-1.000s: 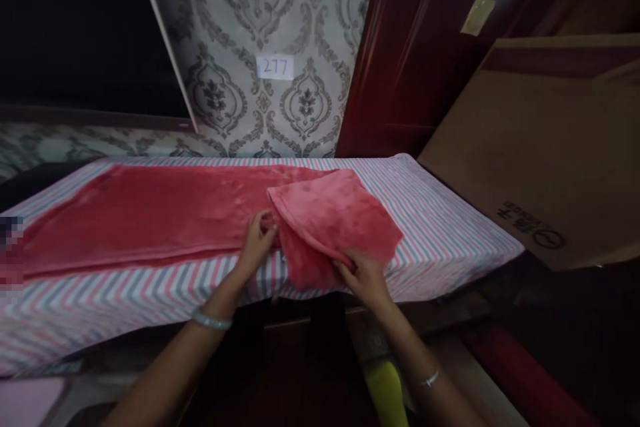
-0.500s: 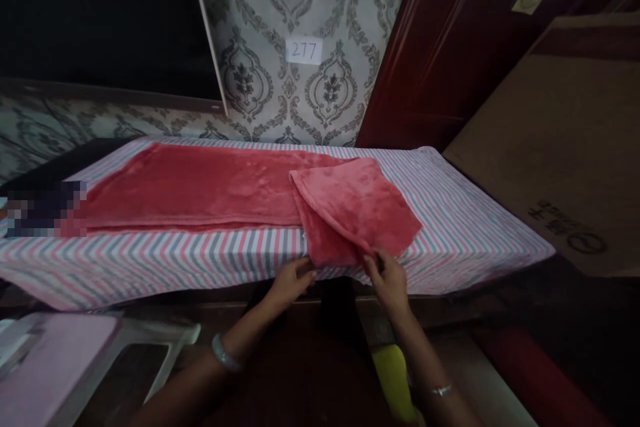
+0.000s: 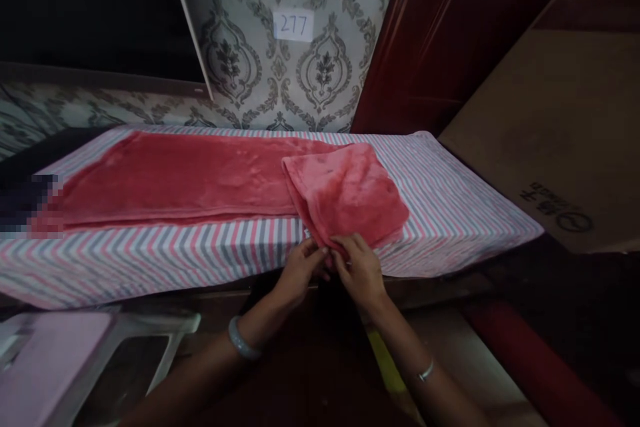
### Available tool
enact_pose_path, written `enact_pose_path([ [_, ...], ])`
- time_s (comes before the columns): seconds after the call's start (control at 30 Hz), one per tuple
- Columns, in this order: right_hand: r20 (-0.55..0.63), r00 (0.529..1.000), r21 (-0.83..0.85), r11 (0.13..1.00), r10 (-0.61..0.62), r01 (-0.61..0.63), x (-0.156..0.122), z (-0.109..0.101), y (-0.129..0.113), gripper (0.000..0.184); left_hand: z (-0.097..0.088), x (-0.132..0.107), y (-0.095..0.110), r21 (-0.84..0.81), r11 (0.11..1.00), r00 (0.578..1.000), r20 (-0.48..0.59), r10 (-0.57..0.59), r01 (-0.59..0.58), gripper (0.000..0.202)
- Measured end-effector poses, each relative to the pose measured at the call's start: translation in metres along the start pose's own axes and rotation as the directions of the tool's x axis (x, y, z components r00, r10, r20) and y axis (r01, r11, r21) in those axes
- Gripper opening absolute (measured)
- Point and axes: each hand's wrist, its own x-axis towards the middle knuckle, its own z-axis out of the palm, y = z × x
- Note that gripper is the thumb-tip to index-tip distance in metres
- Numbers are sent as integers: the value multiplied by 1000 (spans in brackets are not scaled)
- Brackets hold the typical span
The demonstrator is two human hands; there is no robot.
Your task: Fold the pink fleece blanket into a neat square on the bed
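Note:
A long red plush cloth [image 3: 210,180] lies in flat layers along a table with a striped cover [image 3: 450,207]. Its right end is turned over itself, the lighter side up, and a corner hangs at the front edge. My left hand [image 3: 296,275] is closed at the lower tip of that corner, its fingertips partly hidden. Close beside it, my right hand [image 3: 361,273] pinches the turned-over edge between thumb and fingers. The two hands nearly touch.
A large cardboard box [image 3: 560,120] stands at the right end of the table. A dark screen [image 3: 90,13] is on the patterned wall at the back left. Below left is a pink and white stool-like piece [image 3: 55,367]. A blurred patch covers the cloth's far left end.
My right hand has moved left, bringing the folded edge up to my left hand. The turned-over flap has bunched and shifted a little left. The view has tilted slightly down.

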Motion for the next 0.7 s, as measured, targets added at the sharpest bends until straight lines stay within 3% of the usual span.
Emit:
enact_pose_path([
  [0.13, -3, 1000, -7, 1000, -1, 1, -7, -5, 3, 28, 2, -1, -2, -51, 997, 998, -2, -61, 61, 39],
  [0.37, 31, 990, -101, 985, -138, 140, -16, -11, 6, 40, 4, -2, -2, -66, 998, 999, -49, -10, 6, 28],
  [0.47, -25, 983, -83, 981, -180, 178, -15, -10, 14, 41, 3, 0, 0, -39, 999, 999, -32, -7, 6, 30],
  [0.6, -102, 971, -95, 973, -217, 208, -6, -17, 23, 42, -3, 17, 15, -96, 994, 998, 34, -57, 60, 40],
  [0.7, -112, 958, -112, 962, -263, 251, 0, -28, 25, 41, -16, 45, 36, -104, 994, 999, -34, -21, 17, 48],
])
